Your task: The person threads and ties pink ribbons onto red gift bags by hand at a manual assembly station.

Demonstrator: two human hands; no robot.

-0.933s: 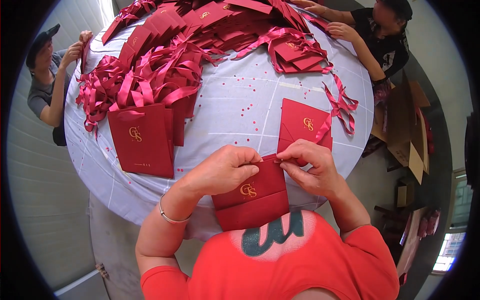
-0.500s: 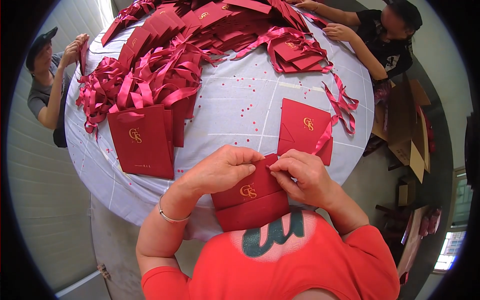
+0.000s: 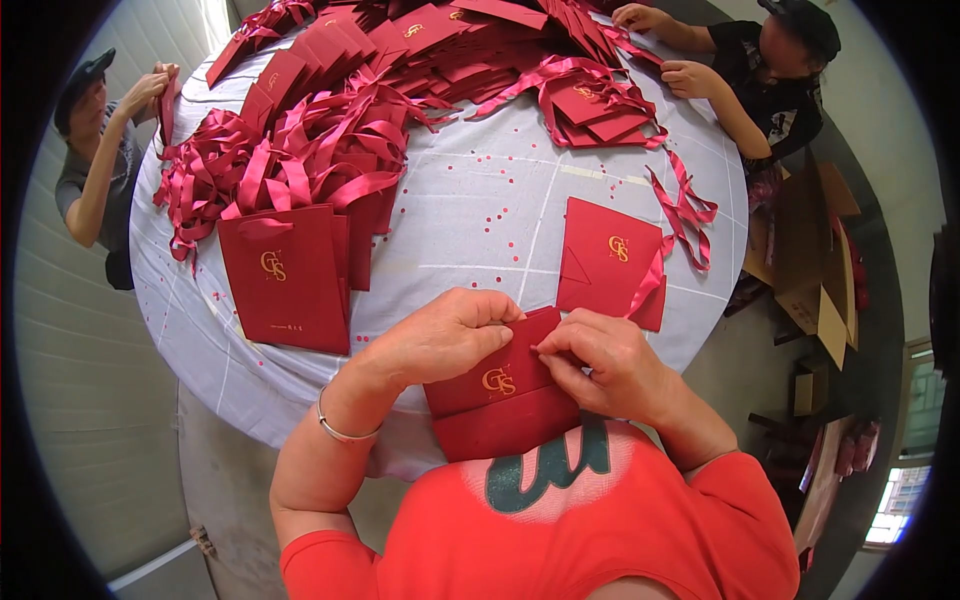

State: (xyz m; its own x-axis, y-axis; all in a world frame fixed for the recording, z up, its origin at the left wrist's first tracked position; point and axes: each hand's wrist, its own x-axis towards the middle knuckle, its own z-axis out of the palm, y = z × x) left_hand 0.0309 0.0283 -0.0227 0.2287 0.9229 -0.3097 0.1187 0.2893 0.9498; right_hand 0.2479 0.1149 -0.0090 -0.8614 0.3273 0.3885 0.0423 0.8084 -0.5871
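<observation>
At the near table edge, against my body, a red paper bag (image 3: pixel 505 420) with a gold emblem stands tilted toward me. My left hand (image 3: pixel 455 335) is closed on its upper left edge, thumb in front. My right hand (image 3: pixel 605 360) is pinched at the upper right of the bag's front; what lies between those fingertips is too small to make out. Just beyond my right hand lies a flat red bag (image 3: pixel 610 255) with a pink ribbon (image 3: pixel 685 215) across its right side. Left of my hands, a stack of red bags (image 3: pixel 285 285) leans with ribbon handles behind.
A pile of ribbons (image 3: pixel 320 150) and many red bags (image 3: pixel 430 45) cover the table's far side. Red dots lie scattered over the white tablecloth (image 3: pixel 450 210). One person (image 3: pixel 100 170) works at far left, another (image 3: pixel 770 90) at far right. Cardboard boxes (image 3: pixel 815 250) stand right.
My right fingertips have shifted slightly at the bag's front, and its top right corner now shows more. The far-right person's hands have moved a little along a ribbon.
</observation>
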